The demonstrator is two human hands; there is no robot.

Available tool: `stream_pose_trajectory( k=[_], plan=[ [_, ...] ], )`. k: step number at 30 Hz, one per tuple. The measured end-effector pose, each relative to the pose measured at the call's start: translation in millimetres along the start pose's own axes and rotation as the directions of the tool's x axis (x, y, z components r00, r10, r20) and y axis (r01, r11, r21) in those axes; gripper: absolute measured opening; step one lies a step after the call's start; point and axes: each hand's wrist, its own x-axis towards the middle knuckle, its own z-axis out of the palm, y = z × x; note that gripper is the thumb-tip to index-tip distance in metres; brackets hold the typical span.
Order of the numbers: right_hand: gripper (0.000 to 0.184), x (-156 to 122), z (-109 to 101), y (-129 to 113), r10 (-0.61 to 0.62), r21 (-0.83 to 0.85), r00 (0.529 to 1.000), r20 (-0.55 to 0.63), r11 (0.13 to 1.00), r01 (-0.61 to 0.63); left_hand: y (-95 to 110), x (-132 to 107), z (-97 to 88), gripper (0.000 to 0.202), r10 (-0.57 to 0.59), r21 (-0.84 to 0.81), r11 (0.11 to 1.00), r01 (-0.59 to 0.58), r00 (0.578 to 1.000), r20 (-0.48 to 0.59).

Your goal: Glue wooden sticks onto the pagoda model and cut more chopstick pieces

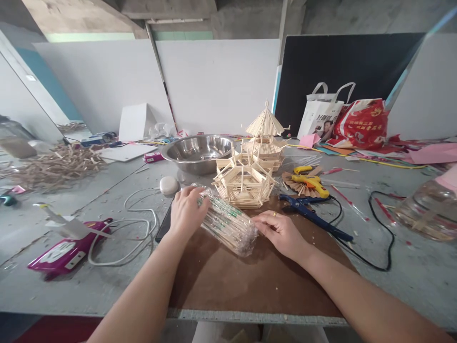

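A clear plastic pack of thin wooden sticks (228,221) with green print lies slanted over the brown board (264,281). My left hand (189,207) rests on its far left end, fingers curled over the wrapper. At the near right end, my right hand (280,231) pinches the edge of the plastic between thumb and fingers. Just behind the pack stands a small open framework of wooden sticks (244,183). A finished-looking stick pavilion (266,128) with a pointed roof rises behind that.
A steel basin (198,152) stands behind the pack. To the right lie blue-handled pliers (314,216), a yellow glue gun (310,183) and a large jar (430,209). On the left are a magenta power strip (67,247), a white cable (143,228) and a pile of wood strips (60,164).
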Motion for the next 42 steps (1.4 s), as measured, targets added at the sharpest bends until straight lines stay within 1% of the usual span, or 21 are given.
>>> stream_pose_trajectory(
  k=[2, 4, 6, 8, 10, 12, 14, 16, 17, 18, 19, 21, 23, 25, 28, 31, 33, 36, 38, 39, 42],
  plan=[
    [0.023, -0.5, -0.2, 0.1, -0.010, -0.010, 1.000, -0.002, 1.000, 0.010, -7.3, 4.7, -0.5, 0.039, -0.116, 0.010, 0.993, 0.117, 0.990, -0.076],
    [0.023, -1.0, -0.4, 0.9, -0.011, -0.025, 1.000, 0.001, 1.000, 0.012, -18.4, 10.9, 0.2, 0.044, -0.255, -0.016, 0.967, 0.255, 0.964, -0.070],
    [0.023, -1.5, -0.7, 2.1, -0.009, -0.037, 1.000, 0.007, 0.999, 0.010, -30.4, 16.2, 2.9, 0.043, -0.361, -0.119, 0.923, 0.367, 0.930, 0.067],
    [0.024, -1.7, -0.8, 3.3, -0.003, -0.046, 1.000, 0.010, 0.999, 0.003, -40.3, 19.3, 6.7, 0.033, -0.410, -0.251, 0.863, 0.439, 0.898, 0.163],
    [0.024, -1.7, -1.0, 4.1, 0.004, -0.053, 1.000, 0.005, 0.999, -0.003, -46.0, 20.1, 10.3, 0.027, -0.422, -0.301, 0.837, 0.457, 0.889, 0.175],
    [0.024, -1.7, -1.4, 4.1, 0.015, -0.055, 1.000, 0.009, 0.998, -0.014, -47.5, 20.1, 12.1, 0.025, -0.431, -0.315, 0.832, 0.457, 0.889, 0.154],
    [0.025, -1.8, -1.8, 3.6, 0.031, -0.050, 0.999, 0.023, 0.998, -0.030, -45.3, 19.8, 11.5, 0.025, -0.438, -0.339, 0.826, 0.451, 0.891, 0.119],
    [0.028, -1.8, -2.0, 2.8, 0.042, -0.039, 0.998, 0.048, 0.998, -0.040, -40.3, 19.2, 8.7, 0.023, -0.433, -0.433, 0.797, 0.421, 0.898, 0.077],
    [0.030, -1.8, -1.9, 2.4, 0.041, -0.032, 0.997, 0.066, 0.999, -0.039, -37.2, 18.7, 6.8, 0.023, -0.426, -0.519, 0.758, 0.396, 0.902, 0.065],
    [0.031, -1.8, -1.7, 2.2, 0.033, -0.023, 0.996, 0.086, 0.999, -0.031, -34.1, 18.1, 4.5, 0.022, -0.417, -0.619, 0.694, 0.367, 0.906, 0.071],
    [0.031, -1.8, -1.4, 2.0, 0.024, -0.014, 0.994, 0.104, 1.000, -0.023, -31.1, 17.4, 2.2, 0.021, -0.403, -0.714, 0.609, 0.345, 0.910, 0.096],
    [0.029, -2.0, -0.8, 2.0, 0.013, -0.003, 0.993, 0.120, 1.000, -0.013, -26.7, 16.2, -2.7, 0.018, -0.401, -0.839, 0.408, 0.361, 0.896, 0.191],
    [0.027, -2.3, -0.8, 2.6, 0.021, -0.002, 0.994, 0.111, 1.000, -0.021, -24.9, 15.8, -7.1, 0.012, -0.395, -0.880, 0.249, 0.405, 0.872, 0.290],
    [0.027, -2.7, -2.0, 3.8, 0.047, -0.012, 0.995, 0.087, 0.999, -0.047, -25.4, 16.2, -10.7, 0.009, -0.376, -0.886, 0.151, 0.439, 0.854, 0.359],
    [0.026, -2.4, -5.6, 6.4, 0.099, -0.027, 0.995, 0.026, 0.995, -0.098, -28.0, 17.1, -13.9, 0.008, -0.303, -0.885, 0.077, 0.459, 0.857, 0.417],
    [0.027, -1.4, -8.9, 9.9, 0.163, -0.027, 0.984, -0.064, 0.986, -0.165, -30.4, 16.8, -14.6, 0.006, -0.217, -0.874, 0.066, 0.482, 0.862, 0.459],
    [0.028, -0.6, -10.3, 12.1, 0.202, -0.021, 0.973, -0.110, 0.979, -0.205, -31.3, 15.8, -14.2, 0.011, -0.158, -0.851, 0.083, 0.518, 0.850, 0.502],
    [0.030, 0.4, -11.8, 14.3, 0.231, -0.017, 0.962, -0.147, 0.971, -0.236, -31.8, 13.9, -13.1, 0.030, -0.046, -0.774, 0.158, 0.613, 0.788, 0.614],
    [0.029, 0.9, -12.7, 14.8, 0.239, -0.020, 0.957, -0.164, 0.969, -0.246, -31.7, 12.6, -12.1, 0.046, 0.026, -0.742, 0.223, 0.632, 0.757, 0.652],
    [0.029, 1.1, -13.0, 14.9, 0.241, -0.022, 0.956, -0.168, 0.969, -0.248, -31.5, 12.0, -11.5, 0.055, 0.054, -0.744, 0.251, 0.619, 0.759, 0.649],
    [0.030, 1.5, -13.7, 15.4, 0.245, -0.031, 0.956, -0.163, 0.967, -0.253, -31.1, 10.7, -8.8, 0.079, 0.077, -0.770, 0.330, 0.546, 0.798, 0.598]
  ],
)
